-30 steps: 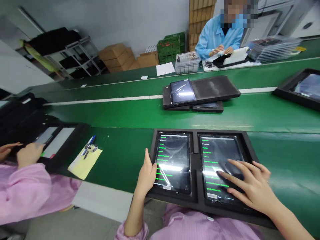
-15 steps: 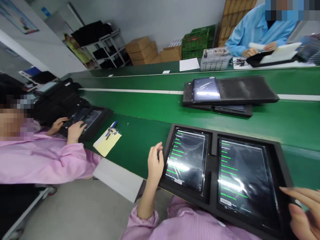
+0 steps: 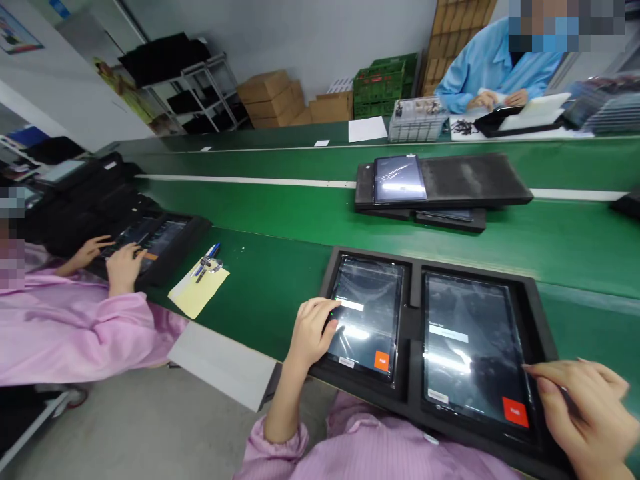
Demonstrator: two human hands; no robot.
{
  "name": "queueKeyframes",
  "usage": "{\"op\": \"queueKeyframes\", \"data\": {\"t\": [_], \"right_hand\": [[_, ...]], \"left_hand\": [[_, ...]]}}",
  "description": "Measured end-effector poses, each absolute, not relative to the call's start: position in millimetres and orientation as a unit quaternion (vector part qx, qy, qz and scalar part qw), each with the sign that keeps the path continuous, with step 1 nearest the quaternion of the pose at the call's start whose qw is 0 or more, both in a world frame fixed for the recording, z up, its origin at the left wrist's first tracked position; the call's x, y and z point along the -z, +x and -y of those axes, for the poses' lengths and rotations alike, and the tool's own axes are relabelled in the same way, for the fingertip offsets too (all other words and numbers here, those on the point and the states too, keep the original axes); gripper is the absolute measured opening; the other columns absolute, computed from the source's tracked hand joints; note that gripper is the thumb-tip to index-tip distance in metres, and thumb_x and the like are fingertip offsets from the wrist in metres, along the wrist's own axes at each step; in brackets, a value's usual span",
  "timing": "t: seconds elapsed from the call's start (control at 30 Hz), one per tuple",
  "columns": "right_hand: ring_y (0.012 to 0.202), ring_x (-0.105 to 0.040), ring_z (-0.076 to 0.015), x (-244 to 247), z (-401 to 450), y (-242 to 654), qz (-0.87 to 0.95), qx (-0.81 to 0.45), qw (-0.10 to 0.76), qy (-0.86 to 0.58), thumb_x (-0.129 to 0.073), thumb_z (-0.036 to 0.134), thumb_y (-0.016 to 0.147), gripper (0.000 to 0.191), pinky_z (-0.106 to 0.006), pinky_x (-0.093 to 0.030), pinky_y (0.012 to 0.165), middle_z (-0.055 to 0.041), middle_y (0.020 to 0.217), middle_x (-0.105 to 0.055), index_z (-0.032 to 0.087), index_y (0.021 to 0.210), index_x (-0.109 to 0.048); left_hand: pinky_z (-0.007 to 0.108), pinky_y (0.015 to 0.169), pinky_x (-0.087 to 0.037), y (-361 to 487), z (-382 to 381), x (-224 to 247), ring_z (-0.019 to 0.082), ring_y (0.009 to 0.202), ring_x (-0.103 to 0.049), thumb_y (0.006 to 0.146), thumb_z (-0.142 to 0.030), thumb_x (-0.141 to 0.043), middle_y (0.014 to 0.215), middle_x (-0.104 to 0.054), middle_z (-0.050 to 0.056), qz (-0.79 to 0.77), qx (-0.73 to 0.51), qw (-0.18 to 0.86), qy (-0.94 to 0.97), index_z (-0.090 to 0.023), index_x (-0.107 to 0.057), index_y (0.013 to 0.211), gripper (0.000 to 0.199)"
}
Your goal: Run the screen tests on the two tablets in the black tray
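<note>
Flanking two tablets point(image 3: 370, 320), my left hand point(image 3: 311, 333) and right hand point(image 3: 585, 407), each grip apart, could trip red buttons point(image 3: 515, 413) by stray touch

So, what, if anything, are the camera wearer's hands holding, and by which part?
Nothing is held: the left hand is at the outer side of the left tablet, the right hand at that of the right tablet; both lie in a black tray.

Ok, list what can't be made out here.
In the head view:
Print on the label of the left tablet: too small.
Flat item under the black slab: mostly hidden by that slab.
Black object: cut off by the right edge.
Right hand: forearm cut off by the frame edge.
</note>
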State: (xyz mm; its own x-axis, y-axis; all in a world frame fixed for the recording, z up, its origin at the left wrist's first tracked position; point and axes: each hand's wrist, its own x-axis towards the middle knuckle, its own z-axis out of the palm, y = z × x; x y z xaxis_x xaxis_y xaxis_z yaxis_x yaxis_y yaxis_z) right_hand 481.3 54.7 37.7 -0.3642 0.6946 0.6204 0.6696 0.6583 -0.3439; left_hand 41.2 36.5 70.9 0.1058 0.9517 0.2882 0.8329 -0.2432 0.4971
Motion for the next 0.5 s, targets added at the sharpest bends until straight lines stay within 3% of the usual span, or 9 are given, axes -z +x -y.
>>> {"op": "queueKeyframes", "data": {"t": [0.23,0.4,0.5], "right_hand": [[0.093,-0.062,-0.0284,-40,-63,463,0.857,0.006,0.298,-0.421,-0.048,0.033,0.102,0.022,-0.047,-0.034,0.087,-0.0078,0.106,-0.064,0.026,0.109,-0.068],[0.108,-0.053,-0.0366,-34,-65,449,0.864,0.038,0.214,-0.454,-0.042,0.048,0.103,0.038,-0.059,-0.034,0.095,-0.0141,0.134,-0.05,0.035,0.126,-0.069],[0.116,-0.048,-0.0386,-36,-69,436,0.874,0.038,0.191,-0.446,-0.04,0.051,0.103,0.042,-0.066,-0.031,0.1,-0.0166,0.141,-0.044,0.036,0.135,-0.064]], "left_hand": [[0.056,0.118,-0.023,42,-39,-66,0.027,0.128,-0.055,0.105,-0.048,-0.031,0.13,-0.069,0.008,-0.593,-0.23,0.056,0.77,-0.023,-0.054,0.137,0.046],[0.043,0.103,-0.047,37,-39,-78,0.021,0.109,-0.066,0.105,-0.034,-0.036,0.115,-0.073,0.008,-0.583,-0.369,0.007,0.724,-0.021,-0.062,0.123,0.034],[0.037,0.092,-0.054,31,-30,-99,0.021,0.101,-0.068,0.102,-0.028,-0.046,0.108,-0.074,0.007,-0.559,-0.434,-0.015,0.706,-0.022,-0.066,0.116,0.025]]}}
